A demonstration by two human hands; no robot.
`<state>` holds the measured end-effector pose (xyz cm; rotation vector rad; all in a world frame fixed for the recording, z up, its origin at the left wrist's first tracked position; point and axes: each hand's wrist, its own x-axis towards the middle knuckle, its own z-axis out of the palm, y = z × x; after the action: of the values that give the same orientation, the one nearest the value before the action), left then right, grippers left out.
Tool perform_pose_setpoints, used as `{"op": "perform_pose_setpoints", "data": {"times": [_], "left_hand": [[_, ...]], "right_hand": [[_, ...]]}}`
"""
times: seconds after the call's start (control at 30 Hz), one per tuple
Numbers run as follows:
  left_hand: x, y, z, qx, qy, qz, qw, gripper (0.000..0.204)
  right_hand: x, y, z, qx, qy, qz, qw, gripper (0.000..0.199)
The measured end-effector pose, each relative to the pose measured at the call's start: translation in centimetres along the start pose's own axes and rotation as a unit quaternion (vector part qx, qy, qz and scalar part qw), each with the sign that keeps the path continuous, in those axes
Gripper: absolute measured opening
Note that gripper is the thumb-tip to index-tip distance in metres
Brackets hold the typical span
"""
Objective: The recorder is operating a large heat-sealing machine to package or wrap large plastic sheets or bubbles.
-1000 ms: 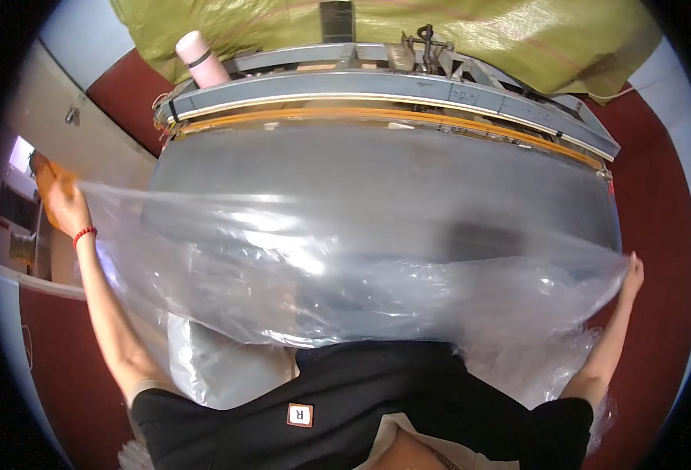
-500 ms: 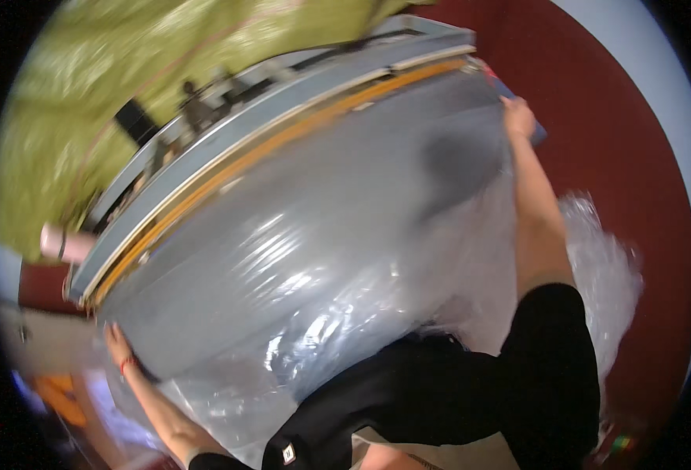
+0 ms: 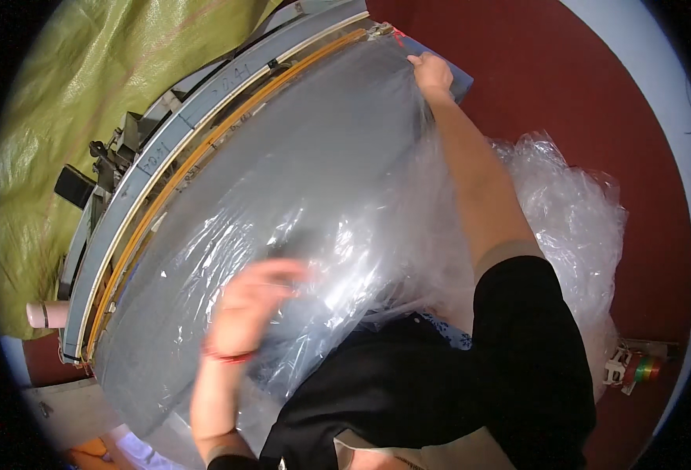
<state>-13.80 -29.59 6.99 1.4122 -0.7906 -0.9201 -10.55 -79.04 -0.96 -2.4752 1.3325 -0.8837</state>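
Note:
A clear plastic sheet (image 3: 228,235) lies wrinkled and shiny over a grey work surface (image 3: 314,110). At the far right corner, my right hand (image 3: 433,76) has its fingers closed on the sheet's edge, with the arm stretched out. My left hand (image 3: 255,301), with a red band at the wrist, is over the middle of the sheet. It is smeared by motion, but its fingers look stretched out, with nothing seen in them. Whether it touches the sheet, I cannot tell.
Along the far side runs a grey metal rail (image 3: 153,157) beside an orange strip (image 3: 165,196). A pink roll (image 3: 46,315) sticks out at its left end. Yellow-green sheeting (image 3: 87,102) lies beyond. Bunched clear plastic (image 3: 568,211) hangs over the dark red floor (image 3: 596,117) at right.
My left hand has come off the sheet's left corner and moved right, toward my body. My right hand still grips the far right edge. The view has turned, shifting the rail leftward.

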Motion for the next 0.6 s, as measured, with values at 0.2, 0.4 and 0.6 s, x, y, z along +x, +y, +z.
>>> {"op": "perform_pose_setpoints", "data": {"times": [0.2, 0.4, 0.6], "left_hand": [[8.4, -7.6, 14.3, 0.209, -0.048, 0.096, 0.972, 0.055], [8.0, -6.6, 12.6, -0.062, -0.239, -0.145, 0.958, 0.026], [-1.1, 1.0, 4.2, -0.301, -0.241, 0.267, 0.883, 0.03]], "right_hand": [[-0.7, -1.7, 0.6, 0.004, -0.004, -0.008, 1.0, 0.036], [-0.3, -1.3, 0.2, -0.001, -0.013, -0.003, 1.0, 0.035], [-0.7, -2.4, 0.3, -0.027, -0.062, 0.0, 0.998, 0.039]]}}
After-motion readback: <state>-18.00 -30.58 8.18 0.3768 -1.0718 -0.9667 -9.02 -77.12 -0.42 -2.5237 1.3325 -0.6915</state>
